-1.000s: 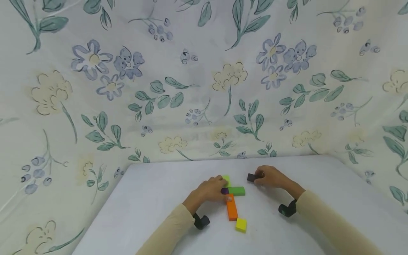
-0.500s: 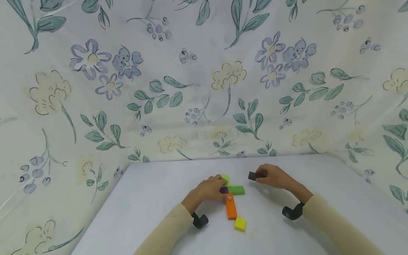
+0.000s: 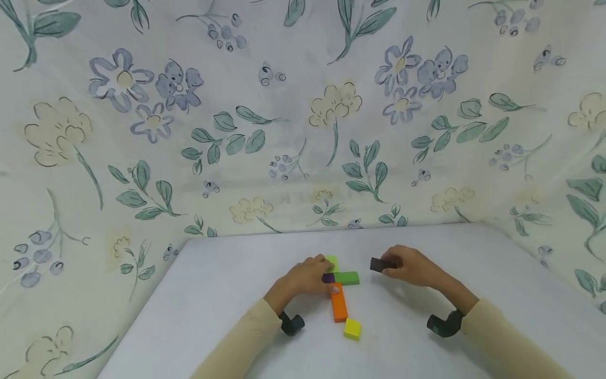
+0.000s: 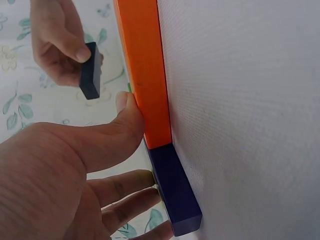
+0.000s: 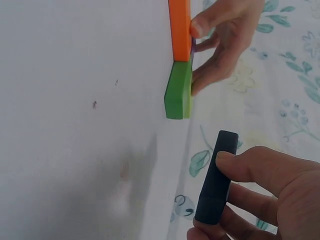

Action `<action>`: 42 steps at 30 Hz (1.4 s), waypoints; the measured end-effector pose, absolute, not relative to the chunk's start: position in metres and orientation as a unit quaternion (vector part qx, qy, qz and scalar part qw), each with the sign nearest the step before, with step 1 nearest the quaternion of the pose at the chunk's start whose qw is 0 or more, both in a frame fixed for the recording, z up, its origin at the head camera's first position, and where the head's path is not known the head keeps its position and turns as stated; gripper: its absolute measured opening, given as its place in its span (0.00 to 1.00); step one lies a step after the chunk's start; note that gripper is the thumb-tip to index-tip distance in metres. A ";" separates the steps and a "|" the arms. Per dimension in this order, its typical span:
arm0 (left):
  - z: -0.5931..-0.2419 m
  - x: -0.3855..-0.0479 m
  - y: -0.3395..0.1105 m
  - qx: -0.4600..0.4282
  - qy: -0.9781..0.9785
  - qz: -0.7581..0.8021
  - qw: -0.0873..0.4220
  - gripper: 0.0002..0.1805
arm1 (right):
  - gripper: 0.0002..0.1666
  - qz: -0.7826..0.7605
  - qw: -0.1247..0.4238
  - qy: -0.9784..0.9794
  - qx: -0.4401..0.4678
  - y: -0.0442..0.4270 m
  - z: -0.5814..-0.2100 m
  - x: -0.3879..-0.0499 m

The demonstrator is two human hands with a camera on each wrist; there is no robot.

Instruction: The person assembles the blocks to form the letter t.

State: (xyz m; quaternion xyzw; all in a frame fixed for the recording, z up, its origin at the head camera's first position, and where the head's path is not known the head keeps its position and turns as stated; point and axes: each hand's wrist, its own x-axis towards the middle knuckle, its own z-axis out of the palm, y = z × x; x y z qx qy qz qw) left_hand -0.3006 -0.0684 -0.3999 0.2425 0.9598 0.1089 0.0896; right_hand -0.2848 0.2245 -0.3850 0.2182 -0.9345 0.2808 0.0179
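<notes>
In the head view, a black block (image 3: 379, 265) is pinched between the thumb and fingers of my right hand (image 3: 414, 266); it appears held off the table, to the right of the other blocks. My left hand (image 3: 310, 275) rests at the laid-out blocks. Its thumb touches the orange block (image 4: 145, 65), while other fingers lie against the purple block (image 4: 175, 190), as the left wrist view shows. A green block (image 3: 347, 278) extends right from the purple one. Behind it sits a lime block (image 3: 332, 262), partly covered by my left fingers. The yellow block (image 3: 352, 328) lies at the orange block's near end.
The blocks lie on a white table (image 3: 213, 295). Behind it hangs a floral cloth (image 3: 293, 131). Dark wrist-worn devices, one at the left wrist (image 3: 292, 325) and one at the right (image 3: 445, 325), sit low over the tabletop.
My right hand has drawn the black block slightly to the right, away from the other blocks, and its wrist has swung right and nearer. The left hand keeps its place; the head view shifted slightly.
</notes>
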 end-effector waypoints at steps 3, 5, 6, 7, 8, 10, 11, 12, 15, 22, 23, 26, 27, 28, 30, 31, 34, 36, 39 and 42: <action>-0.395 -0.302 -0.071 0.244 0.959 0.111 0.090 0.36 | 0.15 0.286 0.014 -0.932 0.221 0.224 -0.381 -0.280; -0.394 -0.302 -0.071 0.249 0.958 0.109 0.091 0.36 | 0.15 0.284 0.010 -0.932 0.225 0.223 -0.380 -0.275; -0.394 -0.302 -0.071 0.250 0.958 0.109 0.092 0.37 | 0.15 0.283 0.008 -0.932 0.228 0.223 -0.379 -0.273; -0.394 -0.301 -0.070 0.251 0.957 0.110 0.094 0.37 | 0.15 0.281 0.007 -0.931 0.232 0.223 -0.378 -0.269; -0.394 -0.301 -0.070 0.252 0.957 0.109 0.095 0.37 | 0.15 0.280 0.005 -0.930 0.238 0.223 -0.377 -0.266; -0.394 -0.300 -0.069 0.250 0.957 0.108 0.098 0.37 | 0.15 0.280 -0.002 -0.928 0.245 0.222 -0.375 -0.260; -0.394 -0.300 -0.069 0.248 0.958 0.109 0.099 0.37 | 0.14 0.279 -0.005 -0.928 0.248 0.221 -0.375 -0.258; -0.393 -0.301 -0.069 0.245 0.958 0.110 0.099 0.37 | 0.14 0.279 -0.005 -0.926 0.254 0.220 -0.374 -0.255; -0.391 -0.303 -0.069 0.241 0.959 0.110 0.097 0.36 | 0.14 0.276 -0.006 -0.924 0.265 0.216 -0.371 -0.251; -0.392 -0.304 -0.069 0.249 0.957 0.110 0.099 0.36 | 0.15 0.269 -0.023 -0.921 0.280 0.212 -0.371 -0.238; -0.393 -0.303 -0.069 0.248 0.957 0.110 0.101 0.36 | 0.15 0.268 -0.026 -0.921 0.283 0.212 -0.372 -0.236; -0.395 -0.303 -0.069 0.245 0.957 0.113 0.106 0.36 | 0.15 0.264 -0.035 -0.918 0.294 0.211 -0.374 -0.231; -0.396 -0.303 -0.069 0.244 0.957 0.114 0.106 0.36 | 0.15 0.263 -0.037 -0.917 0.298 0.210 -0.374 -0.230; -0.396 -0.303 -0.069 0.244 0.957 0.113 0.106 0.36 | 0.15 0.262 -0.040 -0.917 0.298 0.210 -0.375 -0.228; -0.398 -0.303 -0.069 0.245 0.957 0.113 0.104 0.37 | 0.15 0.259 -0.048 -0.917 0.298 0.208 -0.375 -0.224; -0.398 -0.303 -0.069 0.246 0.957 0.113 0.103 0.37 | 0.15 0.258 -0.052 -0.918 0.297 0.207 -0.375 -0.222; -0.400 -0.304 -0.069 0.248 0.957 0.113 0.102 0.37 | 0.15 0.253 -0.065 -0.919 0.296 0.204 -0.377 -0.216; -0.399 -0.304 -0.070 0.248 0.956 0.116 0.102 0.37 | 0.15 0.249 -0.069 -0.918 0.301 0.203 -0.377 -0.212; -0.399 -0.304 -0.070 0.247 0.957 0.115 0.102 0.36 | 0.15 0.243 -0.079 -0.917 0.305 0.200 -0.379 -0.207; -0.399 -0.304 -0.070 0.252 0.956 0.114 0.101 0.37 | 0.15 0.239 -0.093 -0.919 0.300 0.197 -0.380 -0.203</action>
